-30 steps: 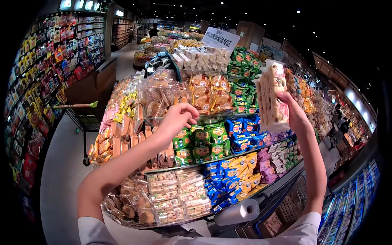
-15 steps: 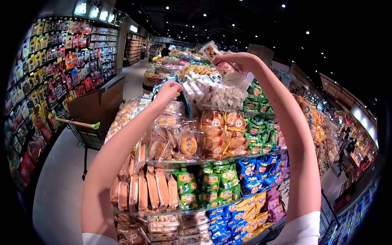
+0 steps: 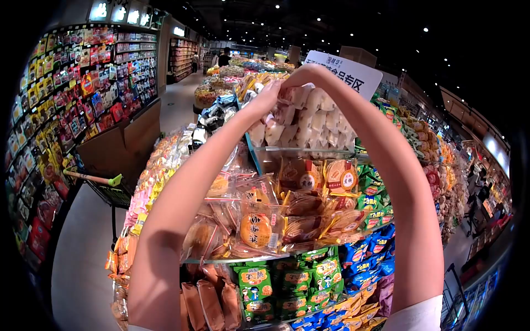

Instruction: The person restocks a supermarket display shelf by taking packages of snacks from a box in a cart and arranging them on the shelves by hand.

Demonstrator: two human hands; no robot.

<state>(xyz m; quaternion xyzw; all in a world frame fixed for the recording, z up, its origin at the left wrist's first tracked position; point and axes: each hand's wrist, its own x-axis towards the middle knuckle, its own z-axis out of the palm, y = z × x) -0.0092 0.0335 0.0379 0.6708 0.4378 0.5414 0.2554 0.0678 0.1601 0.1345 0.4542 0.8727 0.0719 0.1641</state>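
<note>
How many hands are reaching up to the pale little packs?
2. The left hand is at the upper left of the pale packs; the right hand is just beside it, nearer the white sign. Some fingers are hidden.

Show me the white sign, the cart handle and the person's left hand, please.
White sign (image 3: pixel 362 72): head view, on its upper right part.
Cart handle (image 3: pixel 91 176): head view, middle of the bar.
Person's left hand (image 3: pixel 267 99): head view, back of the hand.
</note>
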